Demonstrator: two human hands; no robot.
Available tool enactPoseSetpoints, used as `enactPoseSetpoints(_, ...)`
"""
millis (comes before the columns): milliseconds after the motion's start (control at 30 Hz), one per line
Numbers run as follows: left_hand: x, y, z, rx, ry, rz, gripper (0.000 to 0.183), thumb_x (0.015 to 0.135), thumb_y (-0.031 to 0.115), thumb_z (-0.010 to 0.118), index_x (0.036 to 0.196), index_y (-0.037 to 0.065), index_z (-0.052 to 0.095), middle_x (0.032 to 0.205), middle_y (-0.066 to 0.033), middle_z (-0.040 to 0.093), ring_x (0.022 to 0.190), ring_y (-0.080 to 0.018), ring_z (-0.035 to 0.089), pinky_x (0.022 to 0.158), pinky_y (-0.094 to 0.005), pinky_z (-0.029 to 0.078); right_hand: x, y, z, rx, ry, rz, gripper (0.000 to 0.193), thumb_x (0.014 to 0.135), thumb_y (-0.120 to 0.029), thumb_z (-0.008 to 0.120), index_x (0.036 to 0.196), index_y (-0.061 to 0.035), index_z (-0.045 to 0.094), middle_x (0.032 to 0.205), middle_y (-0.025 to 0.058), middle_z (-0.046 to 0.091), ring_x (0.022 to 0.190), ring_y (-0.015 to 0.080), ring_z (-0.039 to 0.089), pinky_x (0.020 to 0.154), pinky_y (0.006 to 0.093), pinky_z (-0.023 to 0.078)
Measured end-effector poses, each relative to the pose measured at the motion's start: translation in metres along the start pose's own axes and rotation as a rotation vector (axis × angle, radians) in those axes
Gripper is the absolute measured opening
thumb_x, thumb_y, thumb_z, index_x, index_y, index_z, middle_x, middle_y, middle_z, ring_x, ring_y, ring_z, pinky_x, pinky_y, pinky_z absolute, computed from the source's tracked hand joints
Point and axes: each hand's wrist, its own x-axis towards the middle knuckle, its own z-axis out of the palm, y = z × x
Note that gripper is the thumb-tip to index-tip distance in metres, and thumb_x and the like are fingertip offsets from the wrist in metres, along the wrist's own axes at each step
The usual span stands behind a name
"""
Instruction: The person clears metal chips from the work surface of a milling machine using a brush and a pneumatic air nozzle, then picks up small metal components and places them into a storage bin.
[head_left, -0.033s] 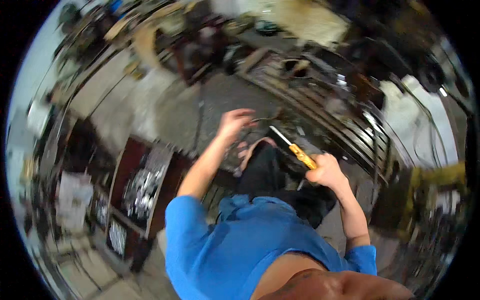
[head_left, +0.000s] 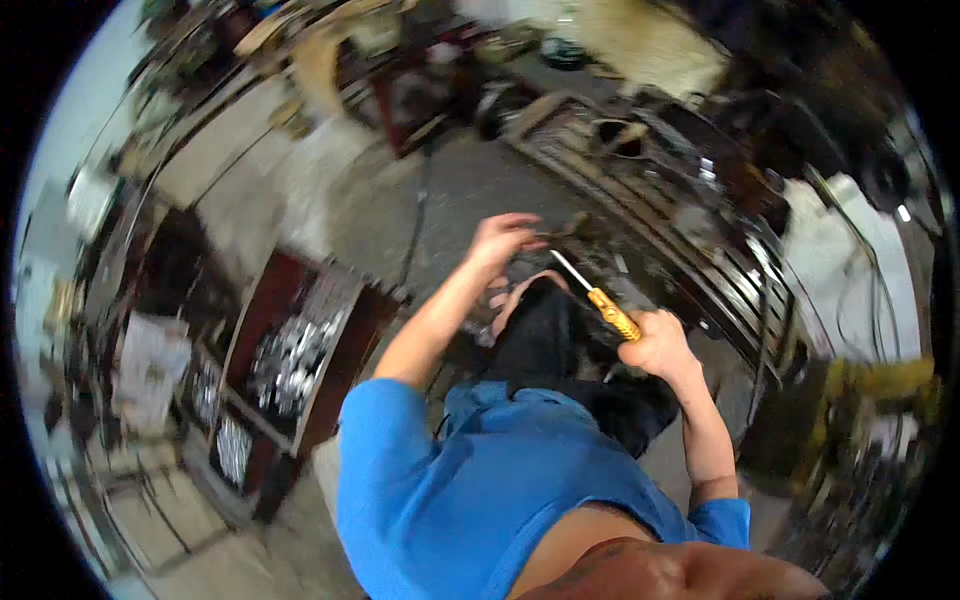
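A screwdriver [head_left: 612, 314] with a yellow handle and a thin bright shaft is gripped in my right hand [head_left: 661, 345], the fist closed round the rear of the handle. Its shaft slants up and left, over my dark-trousered knee. Just left of and beyond the tip is my left hand [head_left: 507, 243], palm down, fingers bent and drawn together. Something thin and dark seems to be at its fingertips, too blurred to name. Below that hand, part of a bare foot [head_left: 500, 300] shows beside my leg.
A dark red box [head_left: 252, 310] with shiny metal pieces [head_left: 297, 362] stands on the left. Beyond my hands a long slatted metal frame [head_left: 650, 225] runs toward the right. A yellow-painted machine part [head_left: 850, 385] is at right; a pale panel [head_left: 850, 260] stands behind it.
The whole view has shifted a little, with the surroundings moving right. My left hand is slightly closer to the screwdriver's tip; my right hand keeps its grip.
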Motion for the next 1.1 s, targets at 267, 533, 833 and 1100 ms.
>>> enactPoseSetpoints(267,-0.022,-0.018,-0.022,-0.355,-0.133,0.036,0.035,0.076,0.009,0.056,0.109,-0.002,0.053,0.082,-0.0089,0.062,0.081,-0.0183,0.060,0.074,-0.0282,0.046,0.033,-0.046,0.032,0.022,-0.200,-0.162,0.026,0.053,-0.025,0.055,0.063,-0.0008,0.056,0.064,0.0244,0.054,0.065,0.0410,0.055,0.063,0.0456,0.045)
enactPoseSetpoints(533,-0.160,0.036,-0.222,0.712,0.669,0.361,0.030,0.074,0.008,0.054,0.102,0.000,0.060,0.088,-0.0114,0.065,0.084,-0.0193,0.062,0.075,-0.0316,0.048,0.013,-0.034,0.013,0.125,-0.114,-0.090,0.024,0.052,-0.020,0.055,0.067,-0.0010,0.054,0.061,0.0239,0.051,0.061,0.0414,0.052,0.056,0.0450,0.042)
enactPoseSetpoints(833,-0.221,-0.047,-0.242,1.470,0.850,-0.421,0.042,0.068,0.042,0.063,0.086,0.003,0.063,0.086,-0.0180,0.063,0.084,-0.0328,0.061,0.073,-0.0428,0.048,0.009,-0.027,0.018,0.146,-0.097,-0.152,0.024,0.052,-0.019,0.054,0.067,-0.0002,0.052,0.059,0.0251,0.050,0.059,0.0433,0.050,0.055,0.0456,0.041)
enactPoseSetpoints(1100,-0.216,-0.046,-0.238,1.317,0.869,-0.487,0.039,0.064,0.031,0.061,0.090,0.003,0.061,0.097,-0.0191,0.061,0.094,-0.0330,0.058,0.080,-0.0411,0.046,-0.006,-0.014,0.019,0.164,-0.088,-0.109,0.028,0.052,-0.023,0.056,0.070,-0.0018,0.053,0.062,0.0250,0.052,0.064,0.0435,0.052,0.058,0.0464,0.042)
